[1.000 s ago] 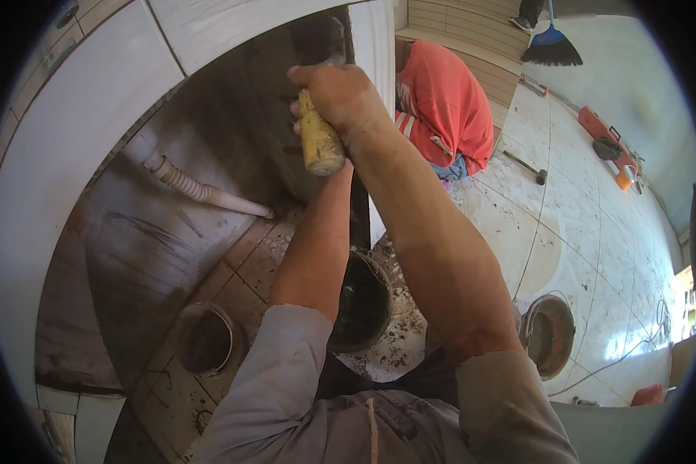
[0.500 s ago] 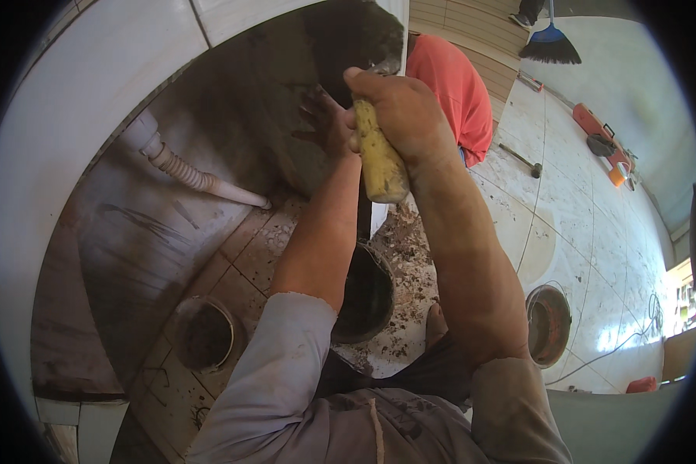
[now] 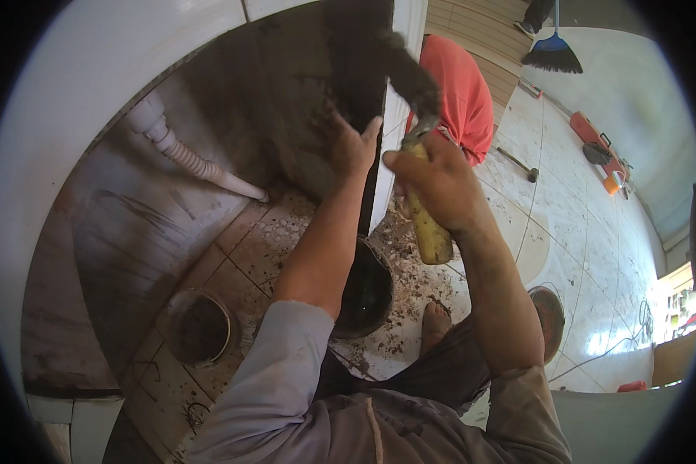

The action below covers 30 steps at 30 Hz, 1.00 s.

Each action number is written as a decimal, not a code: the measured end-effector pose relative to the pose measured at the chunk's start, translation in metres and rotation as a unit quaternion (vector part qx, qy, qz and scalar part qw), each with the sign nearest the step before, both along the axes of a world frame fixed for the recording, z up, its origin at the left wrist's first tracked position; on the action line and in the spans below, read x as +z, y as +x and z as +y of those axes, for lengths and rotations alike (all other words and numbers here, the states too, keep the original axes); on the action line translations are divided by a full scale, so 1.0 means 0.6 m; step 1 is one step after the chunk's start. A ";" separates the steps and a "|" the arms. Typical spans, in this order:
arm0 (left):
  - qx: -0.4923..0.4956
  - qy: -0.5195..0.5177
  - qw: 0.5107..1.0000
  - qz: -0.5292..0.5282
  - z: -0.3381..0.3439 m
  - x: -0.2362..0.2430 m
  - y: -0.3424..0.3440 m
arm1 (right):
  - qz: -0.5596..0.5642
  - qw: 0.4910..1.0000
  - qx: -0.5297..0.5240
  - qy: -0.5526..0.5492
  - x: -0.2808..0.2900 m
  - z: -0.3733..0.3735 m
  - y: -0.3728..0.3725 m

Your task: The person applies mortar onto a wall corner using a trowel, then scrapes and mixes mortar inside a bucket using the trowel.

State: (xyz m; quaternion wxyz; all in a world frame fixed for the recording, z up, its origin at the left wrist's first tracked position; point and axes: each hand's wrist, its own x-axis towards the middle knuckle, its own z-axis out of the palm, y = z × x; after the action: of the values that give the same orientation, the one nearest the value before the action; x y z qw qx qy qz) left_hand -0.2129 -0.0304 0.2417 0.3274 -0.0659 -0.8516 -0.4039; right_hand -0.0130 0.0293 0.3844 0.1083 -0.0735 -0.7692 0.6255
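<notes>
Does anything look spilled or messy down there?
Yes! Brown crumbs lie scattered on the pale floor tiles, between the dark bucket and the bare foot. They look odd because they're loose outside the bucket, like spilled bits.

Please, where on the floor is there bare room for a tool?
Fairly bare: pale floor tiles, only specked, between the hammer and the right bucket; a smaller patch of brown tiles between the left bucket and pipe. Crowded: around the black bucket, where debris and a bare foot lie close.
</notes>
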 end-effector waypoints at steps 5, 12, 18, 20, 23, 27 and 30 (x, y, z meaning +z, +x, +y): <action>0.072 -0.041 0.995 -0.057 -0.102 -0.049 0.021 | 0.011 0.992 0.101 0.074 -0.009 -0.027 -0.098; 0.129 0.058 0.988 -0.066 -0.177 0.010 0.019 | 0.006 0.991 0.113 0.068 -0.018 -0.006 -0.236; 0.072 0.047 0.996 0.031 -0.129 0.184 0.067 | 0.017 0.987 0.157 0.027 -0.004 0.012 -0.248; -0.045 0.086 0.987 0.131 -0.085 0.220 0.067 | 0.054 0.981 0.127 0.135 -0.015 0.021 -0.267; -0.037 0.036 0.994 0.097 -0.044 0.261 0.049 | 0.123 0.964 0.075 0.223 -0.042 0.034 -0.305; -0.025 -0.023 0.995 0.090 -0.029 0.306 0.033 | 0.030 0.995 0.090 0.032 -0.037 0.022 -0.287; -0.008 -0.087 0.996 0.032 0.005 0.324 0.021 | 0.019 0.994 0.095 0.041 -0.022 0.025 -0.262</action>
State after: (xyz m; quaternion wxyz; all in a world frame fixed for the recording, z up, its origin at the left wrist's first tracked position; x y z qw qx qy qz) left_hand -0.2006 -0.0272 0.4361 0.3440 -0.1135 -0.8724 -0.3282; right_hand -0.1704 0.0445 0.3713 0.0662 0.0166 -0.7955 0.6021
